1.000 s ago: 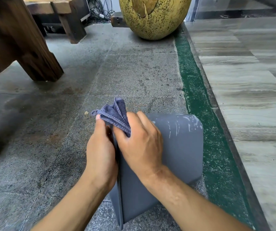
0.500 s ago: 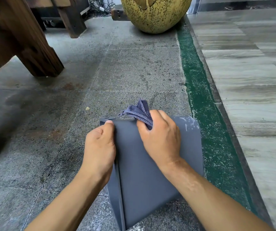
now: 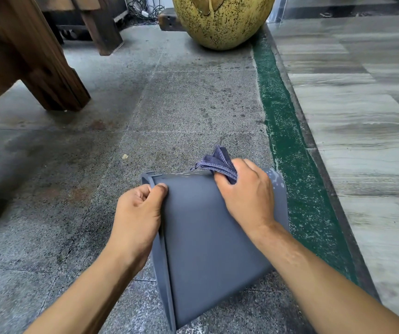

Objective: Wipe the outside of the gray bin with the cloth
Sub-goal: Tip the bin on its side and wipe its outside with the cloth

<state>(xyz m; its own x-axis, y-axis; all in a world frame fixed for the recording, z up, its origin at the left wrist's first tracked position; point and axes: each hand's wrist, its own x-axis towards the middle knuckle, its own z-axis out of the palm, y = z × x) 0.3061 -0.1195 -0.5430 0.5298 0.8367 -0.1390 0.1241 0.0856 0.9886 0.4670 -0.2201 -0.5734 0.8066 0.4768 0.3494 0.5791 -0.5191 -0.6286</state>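
Floor [image 3: 193, 104]: speckled gray stone slabs, stained and damp-looking in patches. Green painted strip [image 3: 287, 145] runs along its right edge, striped marble-like paving [image 3: 362, 116] beyond. On the floor: gray bin [image 3: 208, 249] tipped on its side, dark wooden bench leg [image 3: 37, 68] upper left, big yellow speckled rounded object [image 3: 222, 20] at top, small pale crumb [image 3: 124, 156] mid-floor.
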